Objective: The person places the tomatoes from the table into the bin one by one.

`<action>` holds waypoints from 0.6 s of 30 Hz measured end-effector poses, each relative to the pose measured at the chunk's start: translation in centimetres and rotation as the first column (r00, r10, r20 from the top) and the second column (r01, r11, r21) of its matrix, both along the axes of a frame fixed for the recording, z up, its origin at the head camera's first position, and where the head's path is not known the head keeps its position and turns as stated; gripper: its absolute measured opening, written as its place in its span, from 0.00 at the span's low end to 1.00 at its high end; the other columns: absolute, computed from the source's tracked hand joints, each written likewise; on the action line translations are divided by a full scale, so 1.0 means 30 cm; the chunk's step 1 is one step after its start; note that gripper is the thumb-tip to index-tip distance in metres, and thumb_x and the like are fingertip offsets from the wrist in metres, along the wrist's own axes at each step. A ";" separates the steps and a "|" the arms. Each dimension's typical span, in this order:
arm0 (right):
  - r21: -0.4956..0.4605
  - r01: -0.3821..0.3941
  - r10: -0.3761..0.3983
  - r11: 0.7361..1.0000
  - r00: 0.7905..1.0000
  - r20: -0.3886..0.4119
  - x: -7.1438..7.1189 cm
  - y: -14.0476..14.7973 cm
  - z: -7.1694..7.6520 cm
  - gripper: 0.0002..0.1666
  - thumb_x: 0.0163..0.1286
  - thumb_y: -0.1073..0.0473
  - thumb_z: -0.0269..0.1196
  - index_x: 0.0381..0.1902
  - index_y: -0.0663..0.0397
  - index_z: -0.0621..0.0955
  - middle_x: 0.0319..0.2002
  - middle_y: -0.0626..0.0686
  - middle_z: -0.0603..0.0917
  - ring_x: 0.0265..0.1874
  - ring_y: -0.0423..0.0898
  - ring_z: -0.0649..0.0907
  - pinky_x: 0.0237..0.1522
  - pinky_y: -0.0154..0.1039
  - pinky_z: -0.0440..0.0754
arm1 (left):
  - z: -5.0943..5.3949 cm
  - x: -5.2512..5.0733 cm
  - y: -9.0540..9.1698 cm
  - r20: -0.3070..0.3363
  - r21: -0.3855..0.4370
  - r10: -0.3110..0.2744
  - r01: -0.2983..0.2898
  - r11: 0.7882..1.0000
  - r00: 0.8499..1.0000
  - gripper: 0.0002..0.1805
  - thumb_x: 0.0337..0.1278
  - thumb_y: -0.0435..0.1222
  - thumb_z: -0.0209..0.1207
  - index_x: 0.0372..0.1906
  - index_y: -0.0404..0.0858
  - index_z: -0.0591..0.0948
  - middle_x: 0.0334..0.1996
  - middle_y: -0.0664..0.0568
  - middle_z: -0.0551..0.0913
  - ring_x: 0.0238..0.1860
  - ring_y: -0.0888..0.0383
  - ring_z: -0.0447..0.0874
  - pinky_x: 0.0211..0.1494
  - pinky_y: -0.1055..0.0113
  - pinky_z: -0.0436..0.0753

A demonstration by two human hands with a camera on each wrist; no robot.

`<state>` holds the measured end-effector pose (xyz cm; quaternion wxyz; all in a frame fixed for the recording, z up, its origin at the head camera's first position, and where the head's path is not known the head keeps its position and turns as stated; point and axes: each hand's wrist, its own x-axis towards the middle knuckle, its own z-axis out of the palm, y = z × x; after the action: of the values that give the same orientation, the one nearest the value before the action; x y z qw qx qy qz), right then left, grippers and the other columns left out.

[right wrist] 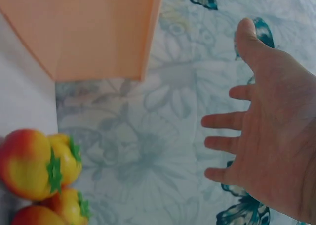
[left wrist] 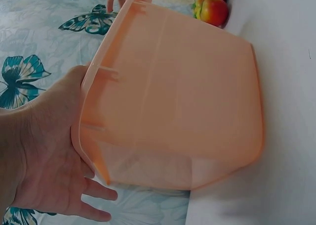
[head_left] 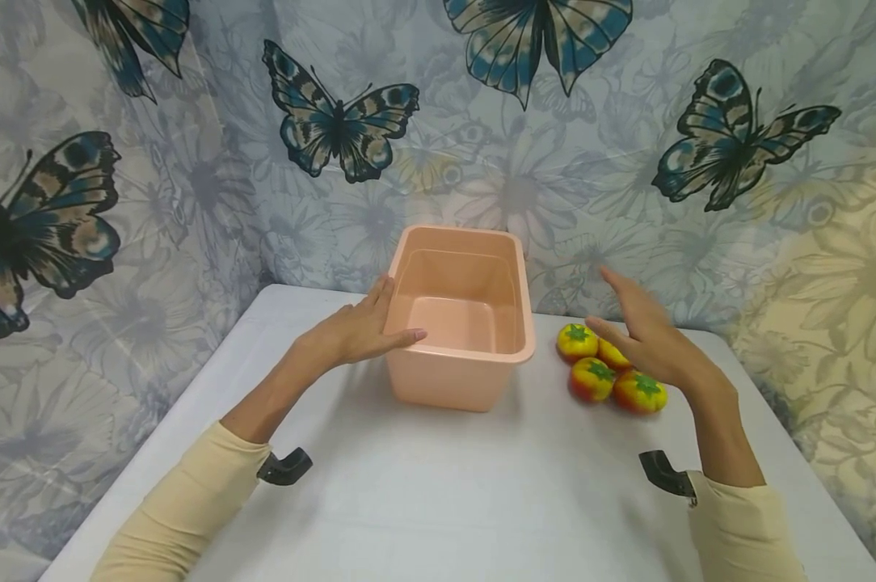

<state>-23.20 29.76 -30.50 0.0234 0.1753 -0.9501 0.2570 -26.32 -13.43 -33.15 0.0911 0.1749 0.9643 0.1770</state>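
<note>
A peach-coloured plastic bin (head_left: 456, 378) stands upright on the white table, its inside bare. My left hand (head_left: 358, 330) rests against the bin's left rim, the thumb lying over the front corner and the fingers straight along the side. In the left wrist view, the palm touches the rim of the bin (left wrist: 173, 96). To the right of the bin, my right hand (head_left: 652, 335) hovers with fingers spread and holds nothing. Several red-and-yellow fruits (head_left: 591, 380) with green leafy tops sit grouped below it; the hand partly hides one. The right wrist view shows the open palm (right wrist: 276, 131) apart from the fruits (right wrist: 29, 165).
The white table (head_left: 438, 485) runs back to a wall cloth (head_left: 511, 178) printed with flowers and large butterflies. Dark wrist mounts (head_left: 285, 467) stick out from both beige sleeves (head_left: 191, 493).
</note>
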 end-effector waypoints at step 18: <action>0.057 0.046 -0.048 0.997 0.998 0.040 0.058 0.227 -0.097 0.52 0.82 0.42 0.53 0.86 0.53 0.39 0.83 0.72 0.47 0.79 0.79 0.51 0.70 0.84 0.47 | -0.002 0.000 -0.002 0.029 0.012 0.006 -0.006 1.000 1.000 0.68 0.56 0.82 0.42 0.85 0.47 0.29 0.87 0.51 0.28 0.70 0.32 0.77 0.68 0.41 0.79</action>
<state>-21.46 36.55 -33.41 0.0049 0.1481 -0.9611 0.2329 -26.31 -13.50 -33.21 0.1036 0.1698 0.9622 0.1858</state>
